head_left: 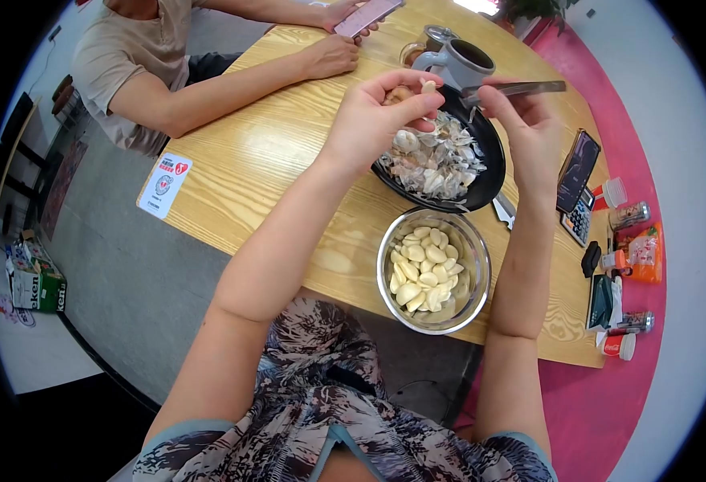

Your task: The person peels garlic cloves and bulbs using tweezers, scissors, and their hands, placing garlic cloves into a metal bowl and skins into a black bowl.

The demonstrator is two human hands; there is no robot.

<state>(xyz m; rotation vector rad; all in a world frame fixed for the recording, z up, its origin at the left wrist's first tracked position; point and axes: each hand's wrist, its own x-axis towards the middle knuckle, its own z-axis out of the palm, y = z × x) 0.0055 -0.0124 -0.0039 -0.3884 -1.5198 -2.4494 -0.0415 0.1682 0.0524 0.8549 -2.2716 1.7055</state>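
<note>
My left hand [369, 116] is raised over the near-left side of a black pan [493, 157], its fingers pinching a garlic clove [428, 87]. Something brownish, perhaps unpeeled garlic, shows in its curled palm. My right hand [526, 124] grips a small knife [539, 87] above the pan's right rim, with the blade pointing left toward the clove. Papery garlic skins [437, 165] and some garlic fill the pan. Closer to me stands a steel bowl [481, 299] holding many peeled cloves [425, 269].
Another knife [504, 210] lies partly hidden by my right forearm. A grey mug [457, 63] and jar [437, 36] stand behind the pan. Along the right edge are a phone [578, 173], calculator [578, 218] and packets. Across the table, a person's arm [232, 100] rests beside a held phone [367, 16].
</note>
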